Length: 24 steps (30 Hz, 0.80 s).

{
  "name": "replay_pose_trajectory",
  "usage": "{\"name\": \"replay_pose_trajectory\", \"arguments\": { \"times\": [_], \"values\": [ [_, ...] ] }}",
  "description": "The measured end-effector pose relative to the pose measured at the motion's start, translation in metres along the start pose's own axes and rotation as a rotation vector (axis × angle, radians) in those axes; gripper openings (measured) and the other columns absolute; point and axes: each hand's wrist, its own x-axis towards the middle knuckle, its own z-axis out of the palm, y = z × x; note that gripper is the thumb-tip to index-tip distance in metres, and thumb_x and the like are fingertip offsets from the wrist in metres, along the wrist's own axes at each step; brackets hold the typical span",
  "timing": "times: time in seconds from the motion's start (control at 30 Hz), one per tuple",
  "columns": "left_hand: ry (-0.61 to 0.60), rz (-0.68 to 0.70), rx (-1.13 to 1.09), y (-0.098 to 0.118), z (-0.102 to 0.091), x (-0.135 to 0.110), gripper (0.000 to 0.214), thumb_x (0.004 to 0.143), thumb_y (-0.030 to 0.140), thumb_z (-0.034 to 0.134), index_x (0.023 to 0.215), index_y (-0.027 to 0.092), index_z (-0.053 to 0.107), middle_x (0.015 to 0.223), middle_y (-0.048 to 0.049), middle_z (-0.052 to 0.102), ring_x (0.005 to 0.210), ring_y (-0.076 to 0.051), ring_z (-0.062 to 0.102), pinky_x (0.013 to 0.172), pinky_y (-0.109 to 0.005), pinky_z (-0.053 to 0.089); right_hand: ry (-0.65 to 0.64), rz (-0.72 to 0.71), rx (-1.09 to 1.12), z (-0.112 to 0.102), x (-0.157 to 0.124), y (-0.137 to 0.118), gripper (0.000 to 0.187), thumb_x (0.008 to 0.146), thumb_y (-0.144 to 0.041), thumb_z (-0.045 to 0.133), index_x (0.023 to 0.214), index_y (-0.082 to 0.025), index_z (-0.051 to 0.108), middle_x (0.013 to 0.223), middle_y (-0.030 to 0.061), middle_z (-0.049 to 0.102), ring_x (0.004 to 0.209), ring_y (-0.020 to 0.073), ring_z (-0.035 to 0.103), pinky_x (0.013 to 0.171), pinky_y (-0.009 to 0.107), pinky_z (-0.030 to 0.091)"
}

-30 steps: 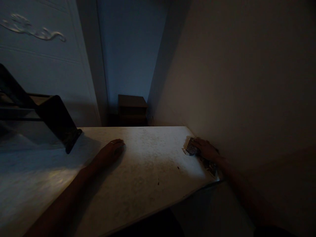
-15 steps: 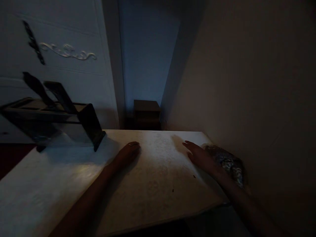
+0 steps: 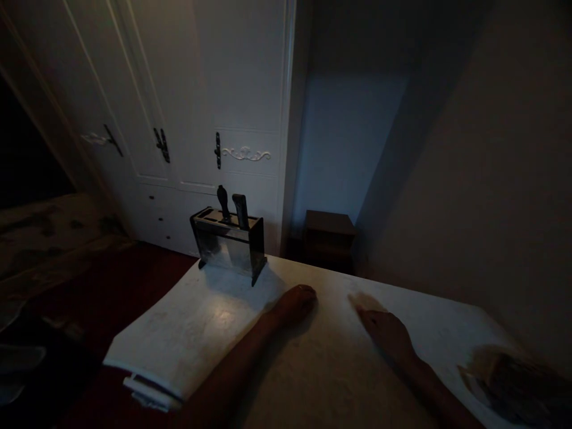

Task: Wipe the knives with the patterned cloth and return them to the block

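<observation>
My left hand (image 3: pixel 295 305) rests on the white tabletop (image 3: pixel 322 351), its fingers curled together and nothing visible in them. To its right, my right hand (image 3: pixel 388 335) is low over the table, with the fingertips smeared and dark; whether it holds anything cannot be made out. Beyond my left hand, near the far left edge of the table, stands a knife block (image 3: pixel 226 250) with shiny sides and black ends. Two black-handled knives (image 3: pixel 241 210) stick up from its slots.
A dark, blurred bundle (image 3: pixel 518 381) lies at the table's right side by the wall (image 3: pixel 504 196). Behind the table are a white wardrobe (image 3: pixel 254 89) and a small brown cabinet (image 3: pixel 329 223). Red carpet (image 3: pixel 147 280) covers the floor at left.
The view has swung left and pulled back, so the knife block appears smaller and nearer the middle. My right hand's fingers, spread before, are now bunched or blurred. My left hand stays on the table.
</observation>
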Motion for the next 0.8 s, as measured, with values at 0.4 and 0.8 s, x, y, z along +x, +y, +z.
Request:
{"name": "replay_pose_trajectory", "arguments": {
  "times": [0.4,0.8],
  "values": [
    [0.019,-0.019,0.014,-0.007,0.000,0.002,0.022,0.085,0.015,0.054,0.103,0.015,0.067,0.112,-0.0102,0.067,0.109,-0.021,0.060,0.098,-0.034,0.047,-0.011,-0.092,0.021,0.011,0.014,0.018,0.060,0.094,-0.052,0.020,0.086,-0.021,0.071,0.093,0.0083,0.073,0.087,0.0250,0.068,0.078,0.034,0.047],
    [0.077,-0.067,-0.053,-0.012,0.001,0.001,0.023,0.084,0.018,0.053,0.100,0.014,0.070,0.105,-0.0091,0.070,0.098,-0.020,0.064,0.091,-0.033,0.049,0.016,-0.097,0.115,0.011,0.016,0.019,0.061,0.088,-0.064,0.023,0.076,-0.023,0.067,0.083,0.0051,0.072,0.080,0.0248,0.067,0.071,0.033,0.045]
  ]
}}
